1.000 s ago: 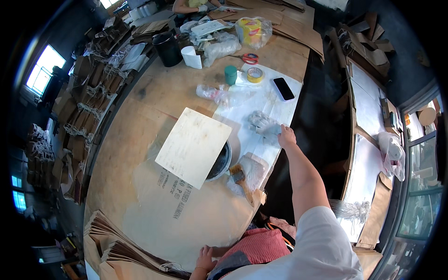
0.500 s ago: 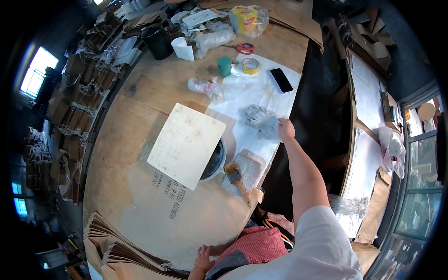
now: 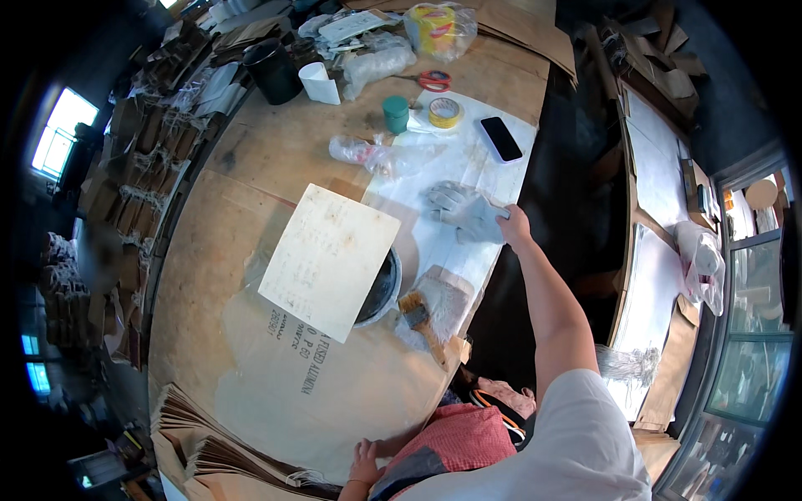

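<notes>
My right hand is closed on the cuff of a pale grey work glove, which lies over white paper along the table's right edge. At the near edge of the table my left hand rests with fingers apart and nothing in them. Left of the glove, a cream board with faint handwriting covers part of a dark bucket. Between the glove and me, a wooden-handled brush leans across a folded whitish cloth.
Beyond the glove are a phone, a tape roll, a green jar, red-handled scissors and a crumpled plastic bag. Folded brown paper sacks stack at the near left. A black pot stands far left.
My right hand has shifted slightly, and the glove in it looks more spread out, its cuff pulled up a little. My left hand stays put.
</notes>
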A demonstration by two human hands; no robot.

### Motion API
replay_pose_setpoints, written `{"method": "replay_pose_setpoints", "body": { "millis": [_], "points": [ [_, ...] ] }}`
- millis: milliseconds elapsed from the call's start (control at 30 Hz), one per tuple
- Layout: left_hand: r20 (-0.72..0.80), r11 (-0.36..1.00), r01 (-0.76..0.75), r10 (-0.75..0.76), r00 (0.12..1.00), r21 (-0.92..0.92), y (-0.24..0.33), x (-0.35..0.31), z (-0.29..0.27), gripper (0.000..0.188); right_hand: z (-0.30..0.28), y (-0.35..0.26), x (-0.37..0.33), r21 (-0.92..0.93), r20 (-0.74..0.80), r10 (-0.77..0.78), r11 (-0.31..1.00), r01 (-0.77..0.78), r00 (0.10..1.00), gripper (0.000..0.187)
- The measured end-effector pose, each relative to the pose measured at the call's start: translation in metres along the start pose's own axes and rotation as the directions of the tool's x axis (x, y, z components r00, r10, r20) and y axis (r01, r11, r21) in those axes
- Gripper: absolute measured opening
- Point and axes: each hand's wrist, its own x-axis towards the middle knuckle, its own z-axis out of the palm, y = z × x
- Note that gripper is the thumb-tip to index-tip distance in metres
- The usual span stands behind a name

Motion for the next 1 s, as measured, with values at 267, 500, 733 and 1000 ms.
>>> {"method": "replay_pose_setpoints", "body": {
  "millis": [267,500,733,1000],
  "points": [
    [0.013,0.998,0.049,-0.049,0.999,0.032,0.027,0.004,-0.022,0.081,-0.014,-0.045,-0.007,0.048,-0.219,0.038,0.998,-0.028,0.975,0.067],
    [-0.081,0.976,0.199,-0.206,0.975,-0.085,0.033,-0.007,0.007,0.081,-0.014,-0.091,-0.222,0.171,0.085,-0.566,0.819,0.548,0.82,0.027],
    [-0.317,0.889,0.183,-0.332,0.888,-0.42,0.05,-0.036,-0.014,0.043,0.039,-0.096,-0.427,0.375,0.792,-0.611,0.483,0.792,-0.002,0.022],
    [-0.511,0.643,0.149,-0.71,0.485,-0.751,0.009,-0.195,0.045,0.037,0.097,-0.174,-0.473,0.394,0.773,-0.574,0.101,0.913,-0.271,0.015]
  ]
}}
